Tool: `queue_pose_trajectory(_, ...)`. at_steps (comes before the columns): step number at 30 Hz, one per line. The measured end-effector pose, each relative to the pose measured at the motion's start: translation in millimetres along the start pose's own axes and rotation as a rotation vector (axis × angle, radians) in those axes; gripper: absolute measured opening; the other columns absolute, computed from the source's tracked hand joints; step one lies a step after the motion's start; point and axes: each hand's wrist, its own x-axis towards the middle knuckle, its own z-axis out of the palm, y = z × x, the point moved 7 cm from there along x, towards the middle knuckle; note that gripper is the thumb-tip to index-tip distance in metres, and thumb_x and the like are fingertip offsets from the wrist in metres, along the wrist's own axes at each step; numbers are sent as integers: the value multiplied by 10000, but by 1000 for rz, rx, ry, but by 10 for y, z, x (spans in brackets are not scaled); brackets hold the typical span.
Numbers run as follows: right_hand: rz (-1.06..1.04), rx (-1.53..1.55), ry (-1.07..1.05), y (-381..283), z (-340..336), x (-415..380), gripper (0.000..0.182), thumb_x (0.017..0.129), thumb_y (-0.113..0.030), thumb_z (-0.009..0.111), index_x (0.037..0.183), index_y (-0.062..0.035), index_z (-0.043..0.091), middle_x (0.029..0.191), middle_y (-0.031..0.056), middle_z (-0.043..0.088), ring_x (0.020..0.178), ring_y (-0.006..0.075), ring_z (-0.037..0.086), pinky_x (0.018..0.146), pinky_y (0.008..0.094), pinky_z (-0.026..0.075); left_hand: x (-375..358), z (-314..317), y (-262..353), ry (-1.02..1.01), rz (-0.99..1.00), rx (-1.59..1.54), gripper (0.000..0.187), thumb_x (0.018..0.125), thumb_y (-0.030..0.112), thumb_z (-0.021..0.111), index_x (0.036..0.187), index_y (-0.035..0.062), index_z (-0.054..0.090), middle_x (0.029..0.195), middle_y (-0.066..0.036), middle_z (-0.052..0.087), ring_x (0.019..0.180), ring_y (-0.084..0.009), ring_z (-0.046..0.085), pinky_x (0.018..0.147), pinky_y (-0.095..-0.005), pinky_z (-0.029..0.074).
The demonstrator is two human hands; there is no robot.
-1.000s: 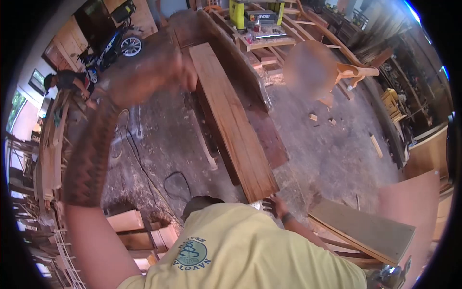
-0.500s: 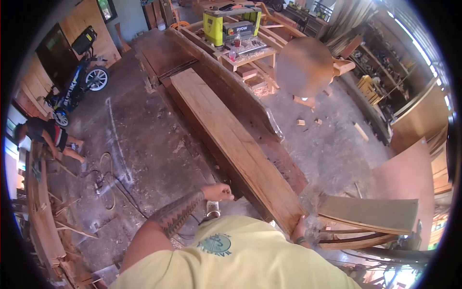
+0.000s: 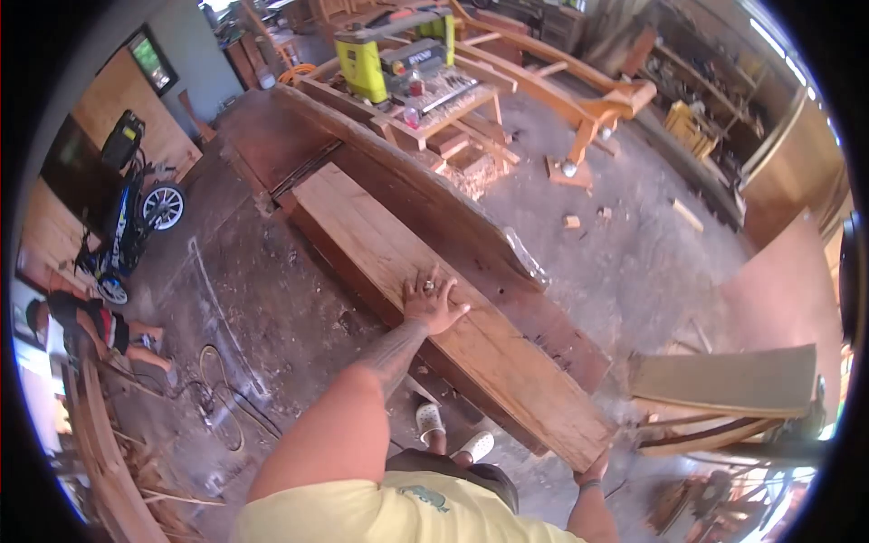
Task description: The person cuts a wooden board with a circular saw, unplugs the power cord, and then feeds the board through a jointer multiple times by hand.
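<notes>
Since the earlier frame, the left hand (image 3: 432, 305) has moved from beside the long wooden plank (image 3: 511, 366) onto its top face, lying flat, fingers spread, grasping nothing. Nearer, the right hand (image 3: 593, 467) touches the plank's near end; how tightly it closes cannot be told. Running from the right hand to beyond the left, the plank shows a light brown top with darker grain streaks, straight edges and a darker side. Past the left hand lie a rough-edged slab (image 3: 434, 210) and, farther, a lime-green Ryobi planer (image 3: 362, 72).
</notes>
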Motion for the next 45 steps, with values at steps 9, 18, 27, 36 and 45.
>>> queue_pose_trajectory(9,223,95,365,2396,-384,1146,556,1108,-507,441,1508,-161,612,1523,157,646,1412,395,597,1173,564,484,-41,-57,32,39,118,93,684,1012,601,678,1505,175,471,1733,-279,283,1620,-481,211,1255,-719,101)
queue_pose_trajectory(18,230,57,395,3318,-21,1298,540,1095,-494,473,1488,-156,625,1501,167,655,1390,400,610,1164,565,488,-29,-36,17,28,160,111,689,1026,579,667,1533,176,430,1702,-283,277,1609,-521,197,1246,-727,77)
queue_pose_trajectory(27,193,-64,407,3547,352,1404,525,1082,-482,505,1468,-152,638,1479,176,665,1368,405,622,1155,567,491,-21,27,-7,-32,159,113,704,1049,620,602,1543,168,384,1703,-293,231,1617,-546,146,1227,-756,45)
queue_pose_trajectory(36,186,-213,387,3488,591,1428,510,1069,-469,537,1448,-148,652,1457,186,674,1345,409,635,1146,569,495,-20,20,-6,-39,139,119,738,1035,613,633,1583,208,351,1731,-300,208,1632,-553,108,1247,-750,40)
queue_pose_trajectory(45,184,-347,362,3398,661,1441,496,1056,-456,569,1428,-143,665,1435,195,684,1323,414,648,1137,571,498,-25,5,27,-16,146,116,715,1047,606,620,1562,174,375,1720,-281,208,1620,-556,133,1240,-742,38)
